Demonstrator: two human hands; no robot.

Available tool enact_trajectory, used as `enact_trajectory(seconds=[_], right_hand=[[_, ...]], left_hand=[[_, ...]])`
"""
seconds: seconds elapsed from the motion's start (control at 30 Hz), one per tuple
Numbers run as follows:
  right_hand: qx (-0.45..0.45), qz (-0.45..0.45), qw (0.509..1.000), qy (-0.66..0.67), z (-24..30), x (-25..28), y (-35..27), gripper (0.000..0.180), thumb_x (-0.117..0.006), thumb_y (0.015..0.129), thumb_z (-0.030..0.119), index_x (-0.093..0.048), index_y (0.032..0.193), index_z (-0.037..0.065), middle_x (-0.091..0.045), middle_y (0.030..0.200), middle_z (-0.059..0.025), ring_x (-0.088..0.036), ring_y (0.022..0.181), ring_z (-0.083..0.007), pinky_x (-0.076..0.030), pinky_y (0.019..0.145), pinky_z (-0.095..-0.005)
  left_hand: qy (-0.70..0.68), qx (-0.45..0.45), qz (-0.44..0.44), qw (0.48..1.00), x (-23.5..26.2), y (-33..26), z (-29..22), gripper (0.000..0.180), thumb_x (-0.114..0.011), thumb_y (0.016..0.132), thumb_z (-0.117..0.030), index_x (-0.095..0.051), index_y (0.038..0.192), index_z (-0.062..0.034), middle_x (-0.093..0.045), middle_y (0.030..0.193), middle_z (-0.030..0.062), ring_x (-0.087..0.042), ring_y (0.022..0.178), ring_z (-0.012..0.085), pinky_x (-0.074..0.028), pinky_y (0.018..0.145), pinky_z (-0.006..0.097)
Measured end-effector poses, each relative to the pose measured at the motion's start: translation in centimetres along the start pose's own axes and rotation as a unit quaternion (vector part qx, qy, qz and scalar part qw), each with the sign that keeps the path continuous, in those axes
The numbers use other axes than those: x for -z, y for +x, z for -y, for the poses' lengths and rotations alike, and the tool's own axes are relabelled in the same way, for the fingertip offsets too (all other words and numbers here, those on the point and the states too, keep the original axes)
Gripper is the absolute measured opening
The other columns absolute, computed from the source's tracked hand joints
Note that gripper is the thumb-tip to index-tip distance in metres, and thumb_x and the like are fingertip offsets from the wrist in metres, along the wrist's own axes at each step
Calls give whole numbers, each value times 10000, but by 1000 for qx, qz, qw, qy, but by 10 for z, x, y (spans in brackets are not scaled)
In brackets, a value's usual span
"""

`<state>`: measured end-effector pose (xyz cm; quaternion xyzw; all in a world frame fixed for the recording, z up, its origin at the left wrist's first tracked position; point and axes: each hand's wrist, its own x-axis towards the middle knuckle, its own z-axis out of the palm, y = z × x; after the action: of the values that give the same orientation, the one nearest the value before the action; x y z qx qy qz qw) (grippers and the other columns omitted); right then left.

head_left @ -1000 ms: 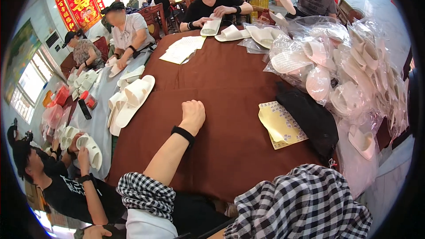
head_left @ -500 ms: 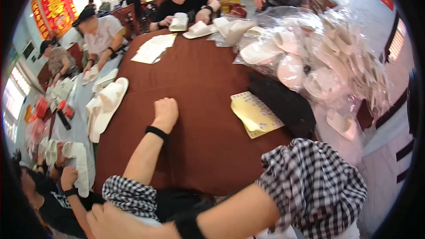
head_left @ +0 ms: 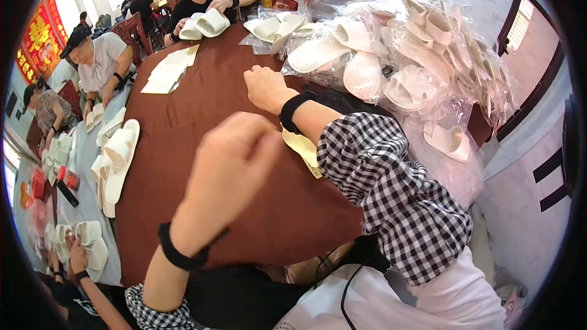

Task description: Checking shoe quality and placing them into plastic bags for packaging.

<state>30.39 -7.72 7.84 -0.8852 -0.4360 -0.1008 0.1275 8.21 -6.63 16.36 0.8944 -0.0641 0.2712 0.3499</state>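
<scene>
My left hand [head_left: 229, 168], blurred by motion, is raised above the brown tablecloth [head_left: 165, 165] with its fingers curled in; I see nothing in it. Farther out and to the right, my right hand [head_left: 269, 88] is closed over the table, its fingers bent downward and nothing showing in it. Each wrist wears a black band. Partly behind my right forearm lies a yellow patterned sheet [head_left: 302, 150]. A black cloth item [head_left: 361, 105] beside it is mostly hidden by my checked right sleeve [head_left: 373, 165].
Plastic-bagged white slippers [head_left: 422, 55] are heaped at the far right, one slipper [head_left: 449, 142] nearer. Loose white slippers [head_left: 119, 159] line the left edge near papers [head_left: 168, 70]. Across the table, a person holds white slippers [head_left: 205, 23]; other people work at the left.
My right hand has swung from the lower left out over the table to the far middle. My left hand has risen closer to view. The view has shifted, and the yellow sheet is now partly covered.
</scene>
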Motion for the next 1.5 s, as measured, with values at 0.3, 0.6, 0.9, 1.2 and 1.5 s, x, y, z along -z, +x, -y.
enact_trajectory(seconds=[0.3, 0.6, 0.9, 1.2, 1.5], right_hand=[[44, -56, 995, -70, 24, -14, 2, 198, -652, 833, 118, -650, 1017, 46, -641, 1062, -128, -656, 1010, -298, -573, 802, -413], [-135, -39, 927, 349, 7, -8, 41, 233, -620, 846, 144, -732, 1022, 41, -702, 1092, -248, -710, 1012, -291, -562, 844, -383], [-308, -87, 500, 804, -11, 38, 56, 151, -545, 973, 108, -646, 1063, 40, -666, 1035, -70, -637, 904, -183, -550, 776, -308], [-252, -195, 853, 414, -84, 20, 62, 227, -498, 953, 163, -665, 1009, 20, -687, 959, -185, -688, 889, -366, -555, 794, -455], [86, -148, 967, -188, -18, -8, 15, 129, -613, 873, 153, -682, 973, 113, -658, 988, -66, -668, 935, -235, -560, 711, -377]], left_hand=[[-6, -138, 3, 990, -44, -26, -25, 142, -683, 796, -29, -557, 854, 2, -561, 850, 172, -535, 799, 376, -431, 704, 439], [-4, -173, 56, 983, -39, -49, -63, 230, -728, 742, -95, -585, 913, -38, -584, 880, 122, -585, 795, 309, -479, 684, 390], [-25, -86, 82, 993, -50, -47, -22, 223, -739, 808, -130, -601, 925, 0, -619, 882, 172, -613, 821, 370, -507, 708, 445], [-245, -232, 267, 903, -39, -50, -65, 201, -657, 899, -168, -592, 754, -45, -581, 760, 116, -596, 748, 301, -485, 634, 414], [-58, -118, -61, 989, -33, -19, -77, 232, -744, 857, -239, -645, 922, -39, -622, 898, 125, -638, 789, 303, -517, 680, 373]])
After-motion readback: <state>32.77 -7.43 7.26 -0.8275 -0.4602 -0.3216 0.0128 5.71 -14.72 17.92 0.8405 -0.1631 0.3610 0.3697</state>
